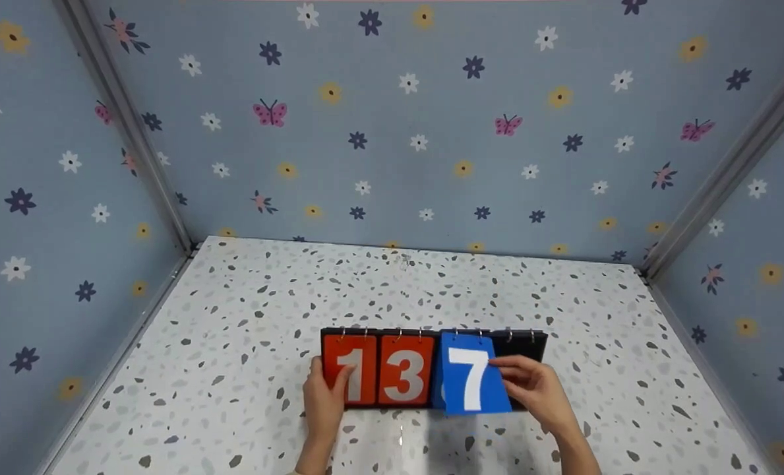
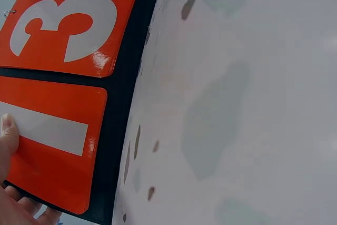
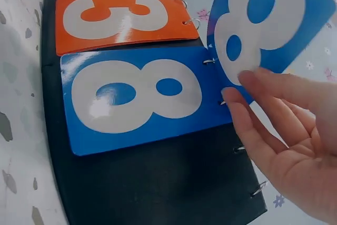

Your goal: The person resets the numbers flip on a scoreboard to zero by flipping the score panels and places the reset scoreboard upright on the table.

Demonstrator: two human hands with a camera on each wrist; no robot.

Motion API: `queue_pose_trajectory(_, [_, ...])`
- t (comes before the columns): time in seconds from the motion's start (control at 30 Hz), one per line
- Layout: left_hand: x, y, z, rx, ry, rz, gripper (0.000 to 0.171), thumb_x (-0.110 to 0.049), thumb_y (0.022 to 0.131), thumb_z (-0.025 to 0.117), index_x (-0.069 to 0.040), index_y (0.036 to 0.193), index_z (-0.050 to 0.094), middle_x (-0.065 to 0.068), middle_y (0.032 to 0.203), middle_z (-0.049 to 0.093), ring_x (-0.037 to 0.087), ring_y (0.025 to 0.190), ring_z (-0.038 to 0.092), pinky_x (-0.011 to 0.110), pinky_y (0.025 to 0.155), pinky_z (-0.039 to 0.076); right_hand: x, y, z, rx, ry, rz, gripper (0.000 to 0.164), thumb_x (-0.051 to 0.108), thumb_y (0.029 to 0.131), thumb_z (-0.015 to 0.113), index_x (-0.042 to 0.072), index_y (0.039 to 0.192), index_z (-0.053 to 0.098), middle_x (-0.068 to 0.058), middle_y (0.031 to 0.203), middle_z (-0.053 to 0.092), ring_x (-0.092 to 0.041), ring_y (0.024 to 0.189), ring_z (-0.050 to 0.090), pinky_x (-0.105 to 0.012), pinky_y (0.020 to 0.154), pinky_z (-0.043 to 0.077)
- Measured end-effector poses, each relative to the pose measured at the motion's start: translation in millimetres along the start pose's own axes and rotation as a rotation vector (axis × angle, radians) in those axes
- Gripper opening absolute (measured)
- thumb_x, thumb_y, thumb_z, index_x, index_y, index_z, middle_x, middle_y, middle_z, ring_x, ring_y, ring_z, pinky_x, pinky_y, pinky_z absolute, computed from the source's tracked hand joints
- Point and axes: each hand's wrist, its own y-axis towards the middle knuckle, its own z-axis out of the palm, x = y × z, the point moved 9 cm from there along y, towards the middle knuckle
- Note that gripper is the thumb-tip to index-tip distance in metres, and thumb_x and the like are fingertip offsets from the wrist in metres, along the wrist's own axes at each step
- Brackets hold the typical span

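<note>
A black flip scoreboard [image 1: 436, 369] carries number cards on metal rings. My left hand [image 1: 324, 396] grips its left end, thumb on the face of the red "1" card [image 2: 52, 162] and fingers behind the board. Beside that card hangs a red "3" card [image 1: 405, 371]. My right hand [image 1: 535, 390] pinches the right edge of a blue "7" card [image 1: 474, 376], which hangs tilted off the board. In the right wrist view, my right hand [image 3: 295, 135] holds a raised blue card [image 3: 258, 19] whose visible side reads "8". Another blue "8" card [image 3: 137, 101] lies flat on the board below.
Under the scoreboard spreads a white speckled tabletop [image 1: 246, 343]. Blue flowered panels [image 1: 392, 132] enclose it at the back and both sides, with grey posts [image 1: 128, 125] at the corners. Bare black board [image 3: 152, 183] shows at the right end.
</note>
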Motion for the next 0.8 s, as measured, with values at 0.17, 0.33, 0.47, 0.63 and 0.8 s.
queue_pose_trajectory(0.17, [2.3, 0.2, 1.1, 0.008, -0.01, -0.019, 0.034, -0.024, 0.076, 0.072, -0.004, 0.091, 0.049, 0.003, 0.07, 0.055, 0.014, 0.06, 0.048, 0.028, 0.055, 0.042, 37, 6, -8, -0.203, -0.162, -0.107, 0.014, -0.017, 0.075, 0.059, -0.012, 0.087, 0.064, -0.021, 0.083, 0.064, -0.009, 0.073, 0.061, -0.019, 0.064, 0.048])
queue_pose_trajectory(0.33, [4.2, -0.4, 1.2, 0.016, -0.028, -0.036, 0.033, -0.025, 0.076, 0.071, -0.005, 0.092, 0.049, 0.0, 0.068, 0.055, 0.013, 0.058, 0.047, 0.027, 0.054, 0.041, 63, 9, -11, -0.294, -0.178, -0.318, 0.011, -0.02, 0.07, 0.064, -0.013, 0.079, 0.064, -0.022, 0.076, 0.06, -0.015, 0.07, 0.061, -0.017, 0.063, 0.048])
queue_pose_trajectory(0.47, [5.1, -0.2, 1.2, 0.022, -0.022, -0.039, 0.034, -0.027, 0.077, 0.071, -0.005, 0.09, 0.048, -0.001, 0.064, 0.051, 0.013, 0.056, 0.044, 0.027, 0.052, 0.04, 73, 15, -14, -0.344, -0.205, -0.39, 0.009, -0.02, 0.068, 0.065, -0.013, 0.074, 0.063, -0.023, 0.074, 0.058, -0.015, 0.069, 0.061, -0.016, 0.063, 0.048])
queue_pose_trajectory(0.63, [5.1, 0.1, 2.0, 0.039, 0.009, -0.048, 0.036, -0.027, 0.078, 0.069, -0.003, 0.092, 0.047, 0.002, 0.067, 0.052, 0.014, 0.059, 0.045, 0.027, 0.055, 0.041, 78, 26, -19, -0.41, -0.295, -0.406, 0.011, -0.02, 0.067, 0.066, -0.01, 0.069, 0.061, -0.021, 0.068, 0.061, -0.007, 0.063, 0.059, -0.014, 0.058, 0.046])
queue_pose_trajectory(0.8, [5.0, 0.8, 3.2, 0.044, 0.01, -0.057, 0.036, -0.028, 0.078, 0.069, -0.003, 0.094, 0.048, 0.004, 0.071, 0.055, 0.014, 0.061, 0.048, 0.029, 0.057, 0.042, 62, 45, -28, -0.44, -0.316, -0.409, 0.008, -0.011, 0.071, 0.069, -0.005, 0.074, 0.066, -0.015, 0.069, 0.064, -0.01, 0.059, 0.058, -0.017, 0.048, 0.044])
